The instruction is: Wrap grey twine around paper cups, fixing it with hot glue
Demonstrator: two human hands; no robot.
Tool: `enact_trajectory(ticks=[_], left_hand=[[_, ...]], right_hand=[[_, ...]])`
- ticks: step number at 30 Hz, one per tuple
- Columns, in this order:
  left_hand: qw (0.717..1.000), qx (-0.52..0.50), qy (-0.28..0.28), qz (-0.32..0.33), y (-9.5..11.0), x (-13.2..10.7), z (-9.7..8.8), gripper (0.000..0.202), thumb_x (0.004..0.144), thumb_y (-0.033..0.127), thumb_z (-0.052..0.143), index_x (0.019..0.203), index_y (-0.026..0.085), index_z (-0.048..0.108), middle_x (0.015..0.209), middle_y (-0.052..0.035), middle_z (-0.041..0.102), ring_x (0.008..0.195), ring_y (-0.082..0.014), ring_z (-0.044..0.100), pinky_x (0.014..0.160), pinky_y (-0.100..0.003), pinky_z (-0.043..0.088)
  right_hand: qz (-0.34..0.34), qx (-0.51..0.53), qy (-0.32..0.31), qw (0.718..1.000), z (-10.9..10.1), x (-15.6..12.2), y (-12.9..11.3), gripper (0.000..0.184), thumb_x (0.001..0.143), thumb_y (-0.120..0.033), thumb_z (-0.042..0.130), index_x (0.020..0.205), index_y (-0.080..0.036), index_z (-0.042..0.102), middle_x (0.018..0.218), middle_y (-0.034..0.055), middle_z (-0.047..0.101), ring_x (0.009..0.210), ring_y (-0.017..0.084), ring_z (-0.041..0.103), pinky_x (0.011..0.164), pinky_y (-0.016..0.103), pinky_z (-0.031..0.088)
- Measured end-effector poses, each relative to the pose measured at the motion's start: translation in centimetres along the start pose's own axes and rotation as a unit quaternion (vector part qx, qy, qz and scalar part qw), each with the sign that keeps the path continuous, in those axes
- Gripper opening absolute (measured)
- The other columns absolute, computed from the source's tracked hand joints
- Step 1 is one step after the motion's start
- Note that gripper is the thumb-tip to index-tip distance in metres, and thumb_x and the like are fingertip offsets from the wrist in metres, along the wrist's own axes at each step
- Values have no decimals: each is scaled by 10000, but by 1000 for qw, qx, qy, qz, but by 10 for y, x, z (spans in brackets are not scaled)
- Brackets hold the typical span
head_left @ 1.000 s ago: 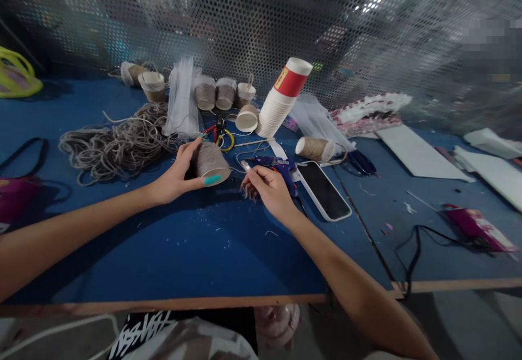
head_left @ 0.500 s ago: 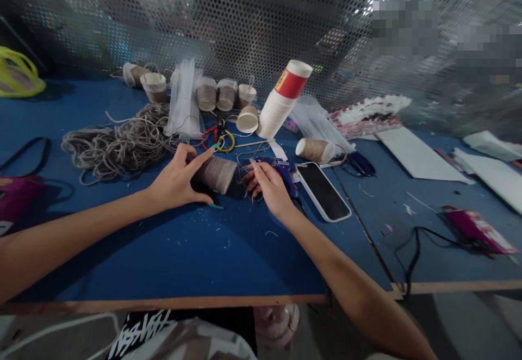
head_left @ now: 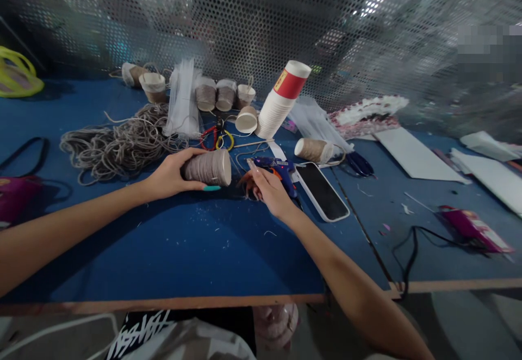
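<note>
My left hand point(head_left: 171, 174) is wrapped round a paper cup wound with grey cord point(head_left: 207, 168). The cup lies on its side in the grip, its pale end turned to the right. My right hand point(head_left: 269, 188) is closed, thumb and fingers together, with thin strands of cord point(head_left: 241, 183) at its fingertips. A small gap separates it from the cup. Right behind these fingers lies a blue glue gun point(head_left: 287, 175), partly covered by the hand. Scissors with red and yellow handles point(head_left: 218, 138) rest just beyond the cup.
A heap of grey cord point(head_left: 118, 145) lies at the left. Several cord-wrapped cups point(head_left: 206, 94) stand at the back beside a leaning stack of paper cups point(head_left: 281, 101). A phone point(head_left: 322, 192) is to the right, with a wrapped cup point(head_left: 314, 150) behind it. A perforated metal screen point(head_left: 228, 28) closes the back.
My left hand has gone from spread fingers around the cup to a closed grip. The cup has shifted slightly left and up and turned. My right hand has barely moved.
</note>
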State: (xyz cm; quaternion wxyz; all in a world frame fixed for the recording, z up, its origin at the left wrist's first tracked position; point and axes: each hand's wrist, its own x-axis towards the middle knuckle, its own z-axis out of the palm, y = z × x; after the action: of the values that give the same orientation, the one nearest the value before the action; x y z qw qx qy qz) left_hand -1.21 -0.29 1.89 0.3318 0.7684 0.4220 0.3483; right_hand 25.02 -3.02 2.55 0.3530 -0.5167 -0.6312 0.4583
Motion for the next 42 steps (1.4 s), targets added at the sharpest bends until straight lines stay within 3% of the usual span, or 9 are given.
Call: enact_trajectory(ticks=[4, 8, 16, 19, 23, 27, 34, 39, 42], left_hand=[[985, -153, 25, -70, 1, -1, 3, 713, 632, 620, 777, 1145, 156, 606, 1089, -99, 670, 1048, -319, 632, 916, -422, 541], [966, -233, 35, -107, -1, -2, 9, 658, 612, 603, 791, 1070, 159, 630, 951, -73, 668, 927, -275, 642, 789, -367, 573], [897, -399, 16, -188, 0, -2, 13, 764, 643, 633, 772, 1203, 142, 603, 1036, -140, 719, 1006, -352, 710, 884, -519, 603], [890, -417, -3, -186, -4, -1, 12, 769, 662, 691, 729, 1213, 169, 605, 1006, -145, 736, 1010, -371, 715, 878, -535, 610], [890, -408, -26, -203, -7, 0, 9, 680, 811, 707, 548, 1263, 200, 566, 1002, -146, 734, 977, -352, 721, 848, -514, 619], [890, -403, -52, -208, -4, 1, 4, 730, 847, 753, 428, 1288, 189, 571, 1077, -170, 724, 1012, -346, 710, 839, -460, 631], [873, -421, -74, -235, 0, 3, 0, 817, 825, 788, 408, 1340, 171, 554, 1096, -177, 728, 1006, -333, 720, 831, -416, 636], [860, -429, -41, -274, 0, 1, 5, 711, 826, 719, 499, 1286, 183, 572, 1114, -171, 721, 1024, -338, 710, 884, -441, 626], [867, -415, -17, -275, 0, -1, 9, 620, 835, 648, 549, 1272, 208, 563, 1101, -148, 716, 1033, -337, 706, 924, -487, 608]], right_hand=[[-5, -8, -26, 1000, -3, 0, 3, 613, 857, -785, 422, 747, -207, 595, 586, -27, 458, 512, 99, 393, 499, 277, 299], [-26, -3, -44, 999, -2, 0, 3, 605, 892, -749, 393, 804, -207, 647, 628, -1, 520, 530, 105, 421, 510, 285, 329], [1, 27, -56, 998, 0, -2, -4, 642, 852, -791, 407, 805, -189, 626, 692, 25, 596, 558, 98, 506, 489, 260, 385], [-10, 30, -58, 998, 0, -3, -6, 632, 849, -786, 427, 810, -185, 618, 688, 24, 594, 562, 97, 510, 504, 260, 400], [-28, 26, -76, 996, -1, -6, -8, 639, 847, -795, 421, 835, -183, 607, 655, 1, 566, 530, 86, 495, 486, 249, 380], [-88, -2, -90, 992, -1, -13, -15, 518, 900, -692, 470, 850, -195, 608, 609, -35, 532, 494, 72, 475, 493, 239, 378], [-213, -119, -45, 969, 4, -26, -28, 281, 942, -463, 552, 822, -213, 594, 672, -18, 569, 560, 93, 511, 554, 255, 409], [-286, -177, -15, 942, 6, -28, -27, 191, 980, -329, 521, 848, -215, 599, 727, 13, 621, 601, 112, 540, 588, 272, 430], [-312, -190, 17, 931, 6, -29, -27, 191, 991, -298, 502, 845, -226, 600, 706, 14, 623, 615, 128, 550, 606, 291, 435]])
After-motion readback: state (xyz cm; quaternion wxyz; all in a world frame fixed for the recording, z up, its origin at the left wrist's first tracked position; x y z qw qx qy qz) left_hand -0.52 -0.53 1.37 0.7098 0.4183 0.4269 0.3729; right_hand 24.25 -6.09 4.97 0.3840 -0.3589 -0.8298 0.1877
